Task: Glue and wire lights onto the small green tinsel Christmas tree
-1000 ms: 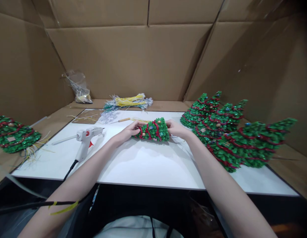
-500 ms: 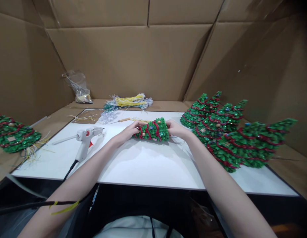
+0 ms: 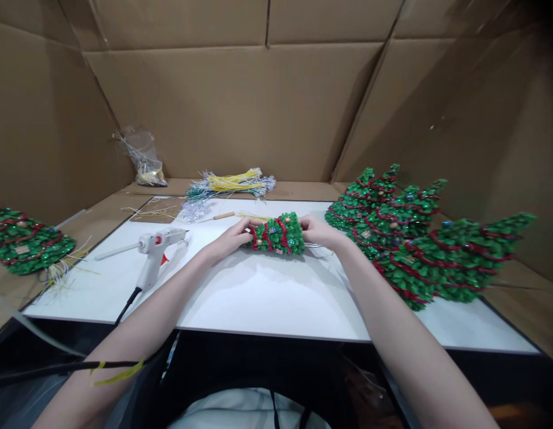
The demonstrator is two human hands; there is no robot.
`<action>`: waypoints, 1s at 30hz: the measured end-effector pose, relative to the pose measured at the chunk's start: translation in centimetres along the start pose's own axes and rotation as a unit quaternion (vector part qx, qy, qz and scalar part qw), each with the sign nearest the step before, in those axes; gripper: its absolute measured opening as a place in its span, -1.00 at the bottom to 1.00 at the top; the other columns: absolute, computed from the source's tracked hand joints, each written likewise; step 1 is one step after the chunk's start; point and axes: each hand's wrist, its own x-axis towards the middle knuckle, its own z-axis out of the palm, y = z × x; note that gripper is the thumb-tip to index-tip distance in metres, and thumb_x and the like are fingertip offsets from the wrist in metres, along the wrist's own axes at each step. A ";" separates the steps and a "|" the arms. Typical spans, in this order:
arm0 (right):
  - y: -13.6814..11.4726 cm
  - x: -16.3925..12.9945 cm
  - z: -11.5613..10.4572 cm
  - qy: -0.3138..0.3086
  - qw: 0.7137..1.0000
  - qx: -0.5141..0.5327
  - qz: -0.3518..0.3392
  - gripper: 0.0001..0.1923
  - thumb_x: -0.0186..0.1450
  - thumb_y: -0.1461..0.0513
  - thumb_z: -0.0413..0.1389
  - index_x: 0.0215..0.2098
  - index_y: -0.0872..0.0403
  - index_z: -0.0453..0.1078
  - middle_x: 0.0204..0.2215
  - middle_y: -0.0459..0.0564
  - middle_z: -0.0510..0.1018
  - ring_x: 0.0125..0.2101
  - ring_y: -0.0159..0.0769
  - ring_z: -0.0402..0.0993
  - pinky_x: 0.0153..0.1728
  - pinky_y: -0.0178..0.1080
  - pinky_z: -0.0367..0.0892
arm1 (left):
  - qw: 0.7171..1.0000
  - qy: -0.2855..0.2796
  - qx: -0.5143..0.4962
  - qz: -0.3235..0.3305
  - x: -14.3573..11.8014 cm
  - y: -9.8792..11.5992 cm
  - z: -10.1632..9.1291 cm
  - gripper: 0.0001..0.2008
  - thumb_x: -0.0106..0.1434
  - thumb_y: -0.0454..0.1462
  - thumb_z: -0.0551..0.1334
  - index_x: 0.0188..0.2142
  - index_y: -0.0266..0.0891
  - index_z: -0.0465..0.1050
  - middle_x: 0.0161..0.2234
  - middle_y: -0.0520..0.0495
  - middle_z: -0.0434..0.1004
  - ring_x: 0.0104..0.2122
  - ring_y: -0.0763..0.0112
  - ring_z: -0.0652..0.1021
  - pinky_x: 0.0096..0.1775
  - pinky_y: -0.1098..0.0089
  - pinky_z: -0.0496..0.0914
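A small green Christmas tree (image 3: 279, 234) with red garland and little baubles lies on its side above the white board (image 3: 267, 292), its broad base toward the right. My left hand (image 3: 235, 235) is closed around the narrow end of the tree. At the base, my right hand (image 3: 319, 232) has its fingers bent against or inside the bottom; the fingertips are hidden, so what they pinch does not show. Thin wires (image 3: 320, 246) stick out from the base under my right hand.
A white hot glue gun (image 3: 154, 247) stands on the left. Behind lie a wooden-handled tool (image 3: 223, 215), bundled yellow and white wires (image 3: 236, 182) and a plastic bag (image 3: 146, 158). Several decorated trees (image 3: 392, 220) crowd the right; another tree (image 3: 26, 241) is far left. Cardboard walls (image 3: 214, 107) enclose the table.
Hardly anything differs. The tree and both hands keep their place, with only a very slight shift of the right fingers at the base.
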 end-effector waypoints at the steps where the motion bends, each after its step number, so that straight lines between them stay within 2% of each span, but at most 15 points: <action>1: 0.1 0.0 -0.1 -0.002 1.000 0.007 -0.004 -0.78 -0.01 0.18 0.10 -0.48 0.19 0.43 -0.60 -0.11 0.42 -0.55 -0.41 0.23 -0.51 -0.35 0.14 | 1.000 -0.001 0.000 0.002 0.0 0.0 0.0 -0.54 0.07 -0.39 0.02 0.00 -0.20 0.29 0.00 -0.05 0.37 -0.07 0.26 0.38 -0.08 0.30 0.27; 4: 0.7 -0.1 -0.4 -0.006 0.999 0.034 -0.004 -0.75 0.02 0.13 0.12 -0.47 0.19 0.43 -0.65 -0.15 0.33 -0.60 -0.48 0.12 -0.56 -0.36 0.04 | 1.000 -0.001 0.000 0.004 0.0 0.1 0.0 -0.54 0.07 -0.39 0.02 0.00 -0.21 0.29 0.02 -0.06 0.35 -0.06 0.26 0.38 -0.07 0.29 0.27; 9: 1.2 -0.3 -1.1 -0.009 0.994 0.112 0.018 -0.67 0.08 0.04 0.12 -0.48 0.19 0.37 -0.71 -0.24 0.05 -0.67 -0.57 -0.17 -0.63 -0.36 -0.24 | 1.000 -0.003 -0.007 0.003 0.0 0.1 0.0 -0.52 0.08 -0.40 0.02 0.03 -0.20 0.26 0.03 -0.06 0.35 -0.07 0.28 0.39 -0.06 0.29 0.26; 12: 1.2 -0.3 -1.2 0.000 0.986 0.166 0.027 -0.66 0.08 0.07 0.14 -0.64 0.13 0.18 -0.72 -0.27 -0.08 -0.68 -0.57 -0.24 -0.64 -0.35 -0.30 | 1.000 -0.003 -0.009 0.003 0.0 0.1 0.0 -0.51 0.08 -0.40 0.02 0.04 -0.21 0.26 0.02 -0.06 0.35 -0.08 0.29 0.39 -0.06 0.29 0.27; 14: 1.1 -0.3 -1.2 0.008 0.978 0.208 0.033 -0.62 0.09 0.09 0.13 -0.68 0.09 0.07 -0.74 -0.28 -0.13 -0.69 -0.58 -0.27 -0.65 -0.35 -0.32 | 1.000 -0.001 -0.009 0.001 0.0 0.0 0.0 -0.51 0.08 -0.40 0.02 0.05 -0.21 0.25 0.02 -0.07 0.35 -0.10 0.29 0.40 -0.08 0.30 0.28; 20: 1.0 -0.2 -1.3 0.010 0.961 0.276 0.021 -0.61 0.15 -0.03 0.07 -0.56 0.11 0.20 -0.76 -0.31 -0.15 -0.72 -0.57 -0.34 -0.68 -0.36 -0.34 | 1.000 -0.004 -0.004 0.004 0.1 0.0 -0.1 -0.51 0.07 -0.40 0.02 0.04 -0.21 0.26 0.00 -0.05 0.36 -0.09 0.29 0.39 -0.08 0.32 0.27; 23: 1.1 -0.3 -1.3 0.007 0.968 0.250 -0.008 -0.52 0.10 -0.08 0.14 -0.64 0.10 0.12 -0.74 -0.30 -0.16 -0.71 -0.58 -0.31 -0.67 -0.35 -0.34 | 1.000 -0.005 -0.002 0.009 0.1 0.0 -0.1 -0.53 0.08 -0.40 0.03 0.03 -0.21 0.26 0.01 -0.05 0.35 -0.10 0.30 0.39 -0.09 0.32 0.28; 26: 1.2 -0.3 -1.3 0.011 0.976 0.213 -0.049 -0.47 0.07 -0.08 0.17 -0.69 0.10 0.05 -0.70 -0.25 -0.10 -0.69 -0.59 -0.23 -0.66 -0.34 -0.33 | 1.000 -0.006 0.000 0.011 0.1 -0.1 -0.1 -0.54 0.08 -0.39 0.03 0.01 -0.21 0.27 0.02 -0.05 0.35 -0.09 0.30 0.39 -0.09 0.33 0.28; 30: 1.5 -0.2 -1.4 0.031 0.979 0.185 -0.074 -0.48 0.09 -0.07 0.16 -0.68 0.11 0.08 -0.69 -0.22 -0.02 -0.69 -0.57 -0.13 -0.66 -0.34 -0.27 | 1.000 -0.007 0.005 0.007 0.2 -0.2 -0.1 -0.54 0.07 -0.38 0.03 0.01 -0.21 0.27 0.01 -0.05 0.36 -0.10 0.29 0.40 -0.10 0.33 0.28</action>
